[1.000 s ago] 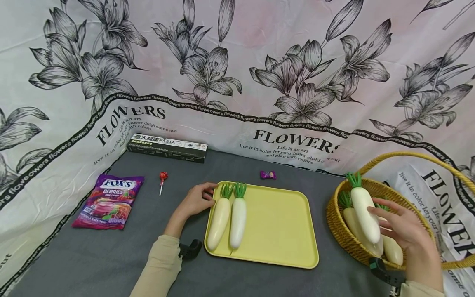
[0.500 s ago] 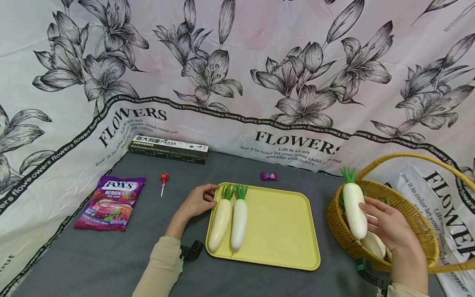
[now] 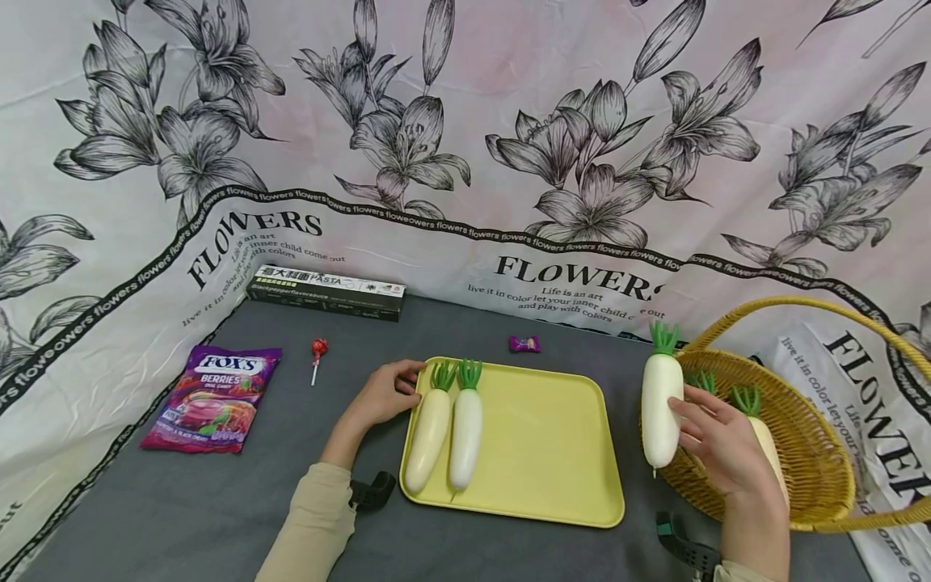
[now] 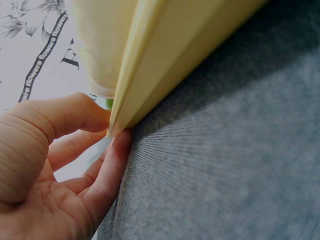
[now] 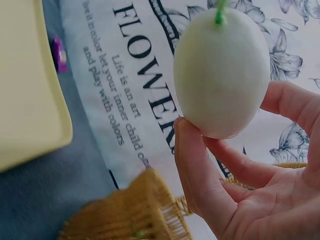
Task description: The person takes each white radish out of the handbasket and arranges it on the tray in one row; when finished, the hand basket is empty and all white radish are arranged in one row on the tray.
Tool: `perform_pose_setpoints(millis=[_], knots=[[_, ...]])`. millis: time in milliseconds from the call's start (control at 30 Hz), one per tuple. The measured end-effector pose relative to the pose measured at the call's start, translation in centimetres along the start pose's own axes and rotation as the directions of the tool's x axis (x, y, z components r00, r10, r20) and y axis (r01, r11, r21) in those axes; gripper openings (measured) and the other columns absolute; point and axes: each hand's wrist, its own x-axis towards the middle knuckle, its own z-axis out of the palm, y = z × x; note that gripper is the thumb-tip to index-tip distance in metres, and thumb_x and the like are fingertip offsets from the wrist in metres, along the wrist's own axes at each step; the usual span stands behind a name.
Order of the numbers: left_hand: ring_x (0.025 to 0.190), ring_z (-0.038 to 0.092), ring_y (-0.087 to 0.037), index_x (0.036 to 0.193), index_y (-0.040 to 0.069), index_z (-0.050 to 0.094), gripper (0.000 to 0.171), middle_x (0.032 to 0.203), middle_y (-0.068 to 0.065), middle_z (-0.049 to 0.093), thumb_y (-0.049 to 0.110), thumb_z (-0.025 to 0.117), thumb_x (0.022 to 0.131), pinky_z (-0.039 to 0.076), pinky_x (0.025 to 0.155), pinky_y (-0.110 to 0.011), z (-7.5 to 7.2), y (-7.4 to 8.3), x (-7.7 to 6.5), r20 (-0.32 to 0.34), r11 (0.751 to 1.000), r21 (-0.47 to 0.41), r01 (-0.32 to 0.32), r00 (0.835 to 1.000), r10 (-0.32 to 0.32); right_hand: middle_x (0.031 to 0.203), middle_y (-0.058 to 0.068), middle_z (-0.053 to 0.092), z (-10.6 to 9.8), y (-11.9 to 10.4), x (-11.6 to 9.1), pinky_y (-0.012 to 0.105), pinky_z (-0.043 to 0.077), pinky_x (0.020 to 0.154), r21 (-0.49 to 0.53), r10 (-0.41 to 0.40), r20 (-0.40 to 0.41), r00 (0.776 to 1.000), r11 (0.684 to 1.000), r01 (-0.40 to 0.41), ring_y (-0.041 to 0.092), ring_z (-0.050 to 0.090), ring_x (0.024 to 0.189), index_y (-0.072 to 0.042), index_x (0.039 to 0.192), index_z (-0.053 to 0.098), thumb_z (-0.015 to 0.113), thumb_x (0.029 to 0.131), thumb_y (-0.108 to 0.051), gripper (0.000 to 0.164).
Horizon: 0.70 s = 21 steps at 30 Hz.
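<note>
A white radish (image 3: pixel 662 411) with green leaf stubs hangs upright at the left rim of the wicker basket (image 3: pixel 822 412). My right hand (image 3: pixel 723 444) pinches it between thumb and fingers; the right wrist view shows the radish (image 5: pixel 222 75) end-on, above the basket. Inside the basket lie more radishes (image 3: pixel 764 440), partly hidden behind that hand. On the left part of the yellow tray (image 3: pixel 545 444) a cream radish (image 3: pixel 429 440) and a white radish (image 3: pixel 466 440) lie side by side. My left hand (image 3: pixel 383 394) pinches the tray's upper left edge between thumb and fingers.
A purple candy bag (image 3: pixel 213 398) and a red lollipop (image 3: pixel 318 349) lie on the left of the grey cloth. Behind are a black pasta box (image 3: pixel 326 293) and a small purple-wrapped candy (image 3: pixel 524 344). The basket's tall handle (image 3: pixel 800 301) arches over its right side.
My right hand has carried the radish leftward from over the basket's middle to its left rim, and the radish has swung more upright. The left hand stays at the tray's edge.
</note>
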Motion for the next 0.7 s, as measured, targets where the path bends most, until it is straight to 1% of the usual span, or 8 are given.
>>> perform_pose_setpoints(millis=[67, 200, 267, 400, 500, 600, 700], knots=[[0.088, 0.065, -0.025, 0.133, -0.003, 0.058, 0.050, 0.109, -0.017, 0.063, -0.004, 0.067, 0.084, 0.054, 0.077, -0.039, 0.0, -0.1, 0.0, -0.002, 1.000, 0.000, -0.004, 1.000, 0.004, 0.098, -0.021, 0.059, 0.8, 0.1, 0.0, 0.028, 0.055, 0.083, -0.004, -0.026, -0.009, 1.000, 1.000, 0.026, -0.001, 0.066, 0.088, 0.006, 0.155, 0.005, 0.055, 0.102, -0.021, 0.078], [0.088, 0.065, -0.025, 0.133, -0.003, 0.059, 0.050, 0.109, -0.017, 0.063, -0.004, 0.067, 0.084, 0.054, 0.077, -0.039, 0.1, -0.1, 0.0, -0.007, 1.000, -0.001, -0.003, 1.000, 0.003, 0.097, -0.020, 0.061, 2.1, 0.4, 0.0, 0.025, 0.056, 0.077, 0.021, -0.060, -0.010, 0.998, 0.998, 0.061, 0.000, 0.067, 0.088, 0.010, 0.153, 0.007, 0.054, 0.102, -0.019, 0.076], [0.088, 0.065, -0.025, 0.133, -0.002, 0.059, 0.050, 0.109, -0.017, 0.063, -0.004, 0.067, 0.084, 0.054, 0.077, -0.038, 0.1, -0.1, 0.0, -0.008, 1.000, -0.001, 0.001, 1.000, -0.001, 0.097, -0.018, 0.062, 2.5, 0.5, 0.1, 0.023, 0.056, 0.076, 0.061, -0.067, -0.004, 0.998, 0.996, 0.067, 0.001, 0.067, 0.089, 0.011, 0.152, 0.007, 0.053, 0.102, -0.017, 0.074], [0.088, 0.065, -0.024, 0.133, -0.002, 0.059, 0.050, 0.109, -0.016, 0.063, -0.004, 0.067, 0.083, 0.054, 0.077, -0.038, 0.2, -0.1, 0.1, -0.007, 1.000, 0.004, 0.002, 1.000, -0.002, 0.098, -0.017, 0.063, 3.4, 0.6, 0.3, 0.022, 0.055, 0.075, 0.092, -0.076, 0.013, 0.997, 0.993, 0.074, 0.001, 0.067, 0.088, 0.011, 0.152, 0.007, 0.051, 0.103, -0.016, 0.072], [0.088, 0.065, -0.024, 0.133, -0.002, 0.059, 0.050, 0.108, -0.016, 0.063, -0.004, 0.066, 0.083, 0.054, 0.077, -0.039, 0.1, -0.1, 0.1, -0.008, 1.000, 0.007, -0.002, 1.000, 0.002, 0.100, -0.017, 0.063, 4.1, 0.6, 0.3, 0.022, 0.055, 0.076, 0.058, -0.079, 0.024, 0.997, 0.995, 0.078, 0.001, 0.067, 0.089, 0.009, 0.154, 0.009, 0.052, 0.102, -0.019, 0.072], [0.085, 0.065, -0.021, 0.131, -0.003, 0.060, 0.048, 0.106, -0.015, 0.063, -0.003, 0.066, 0.083, 0.054, 0.075, -0.038, 0.1, -0.1, 0.0, -0.016, 0.999, 0.012, -0.036, 0.999, 0.036, 0.105, -0.016, 0.059, 5.0, 0.6, 0.5, 0.024, 0.054, 0.080, -0.001, -0.070, 0.028, 0.997, 0.998, 0.070, 0.002, 0.066, 0.091, 0.005, 0.155, 0.013, 0.054, 0.102, -0.022, 0.073], [0.084, 0.065, -0.020, 0.131, -0.003, 0.060, 0.049, 0.105, -0.015, 0.063, -0.002, 0.065, 0.082, 0.054, 0.075, -0.038, 0.1, -0.2, -0.1, -0.017, 0.999, 0.010, -0.045, 0.999, 0.045, 0.107, -0.012, 0.058, 5.8, 0.7, 0.8, 0.025, 0.054, 0.081, -0.056, -0.066, 0.033, 0.997, 0.996, 0.068, 0.003, 0.065, 0.091, 0.003, 0.156, 0.016, 0.056, 0.101, -0.025, 0.073]])
